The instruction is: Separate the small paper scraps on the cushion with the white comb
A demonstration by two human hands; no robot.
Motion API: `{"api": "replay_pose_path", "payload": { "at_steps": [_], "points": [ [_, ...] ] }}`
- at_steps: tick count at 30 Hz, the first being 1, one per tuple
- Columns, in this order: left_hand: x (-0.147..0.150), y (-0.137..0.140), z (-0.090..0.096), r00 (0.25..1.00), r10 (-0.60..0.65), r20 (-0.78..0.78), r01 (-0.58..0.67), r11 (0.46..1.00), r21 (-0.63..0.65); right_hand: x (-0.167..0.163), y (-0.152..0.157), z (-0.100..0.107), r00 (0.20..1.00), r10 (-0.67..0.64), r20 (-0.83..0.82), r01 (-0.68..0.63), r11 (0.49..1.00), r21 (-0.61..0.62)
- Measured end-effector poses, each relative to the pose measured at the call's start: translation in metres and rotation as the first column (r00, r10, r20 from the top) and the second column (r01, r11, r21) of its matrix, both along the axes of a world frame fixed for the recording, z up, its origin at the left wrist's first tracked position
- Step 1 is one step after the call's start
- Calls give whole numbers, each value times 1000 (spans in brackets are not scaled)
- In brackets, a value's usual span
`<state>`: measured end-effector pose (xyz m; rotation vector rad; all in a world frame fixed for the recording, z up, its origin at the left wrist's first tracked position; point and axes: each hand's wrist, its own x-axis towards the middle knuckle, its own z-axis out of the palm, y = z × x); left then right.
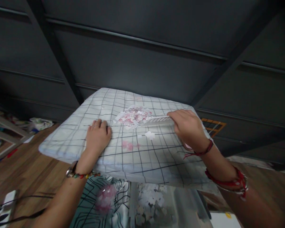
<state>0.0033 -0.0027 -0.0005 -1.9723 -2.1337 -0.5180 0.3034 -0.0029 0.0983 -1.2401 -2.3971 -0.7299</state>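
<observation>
My left hand (98, 134) lies palm down on the white, black-gridded cloth (90, 109), left of a heap of pink and white paper bits (134, 116). Closed fingers of my right hand (186, 125) grip one end of a flat white piece with slanted stripes (158, 120); its exact kind is not clear. Its far end reaches the right side of the heap. A few white scraps (150, 135) lie just below it, and a pink patch (130, 145) shows nearer to me. A pinkish-edged object (188, 146) is mostly hidden under my right wrist.
Below the cloth's near edge stand a clear bin (171, 202) containing white scraps and a pink, shiny bundle (106, 198) on patterned fabric. A power strip (8, 202) with cables lies on the wooden floor at left. Dark panels (137, 63) rise behind.
</observation>
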Motion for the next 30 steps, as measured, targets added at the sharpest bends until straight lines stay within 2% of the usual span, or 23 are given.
{"api": "replay_pose_path", "payload": {
  "at_steps": [6,12,16,24,30],
  "points": [
    [0,-1,1,1000,-3,14,3,1000,-16,-10,7,-9,998,-11,58,12,1000,-7],
    [1,-1,2,1000,5,2,-5,1000,-17,0,-3,2,998,20,54,-21,1000,17],
    [0,0,2,1000,3,11,-3,999,-36,-6,-2,0,999,32,6,-33,999,20],
    [-1,1,1,1000,-1,2,1,999,-46,9,1,-11,972,192,-135,-203,976,-76],
    [-2,2,-2,1000,-4,-12,3,1000,-7,6,14,-16,914,302,-273,-334,939,-81]
  ]
}}
